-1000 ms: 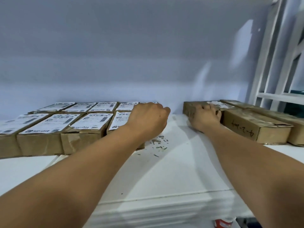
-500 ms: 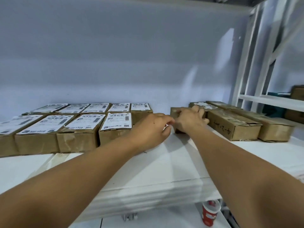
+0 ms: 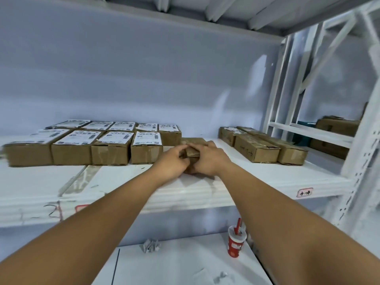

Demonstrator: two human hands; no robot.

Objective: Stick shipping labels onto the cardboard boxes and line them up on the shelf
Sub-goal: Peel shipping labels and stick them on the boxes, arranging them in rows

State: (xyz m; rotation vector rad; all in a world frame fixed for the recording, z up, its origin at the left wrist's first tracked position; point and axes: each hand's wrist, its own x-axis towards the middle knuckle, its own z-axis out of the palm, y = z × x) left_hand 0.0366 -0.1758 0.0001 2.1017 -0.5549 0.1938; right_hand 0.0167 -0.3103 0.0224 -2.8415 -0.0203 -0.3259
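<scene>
Head view, sole entry.

Item 1: unlabelled cardboard box (image 3: 194,140), lying on the white shelf (image 3: 246,182), just at 3 o'clock of the front row's last box. My left grip (image 3: 174,159) curls round its near left end. My right grip (image 3: 209,159) clasps its near right side. Both are narrow and holding this box, and their fingertips almost meet over the near end.

Item 2: labelled boxes (image 3: 112,153), two rows at 9 to 10 o'clock of my hands: four in front and five behind, side by side, each with a white shipping label (image 3: 119,137) on top.

Item 3: three long plain boxes (image 3: 257,151), at 2 o'clock, well apart from item 1 and angled.

Item 4: red cup (image 3: 236,243) with a straw, at 5 o'clock, upright on the table (image 3: 185,264) below the shelf, with paper scraps (image 3: 150,245) at 7 o'clock.
</scene>
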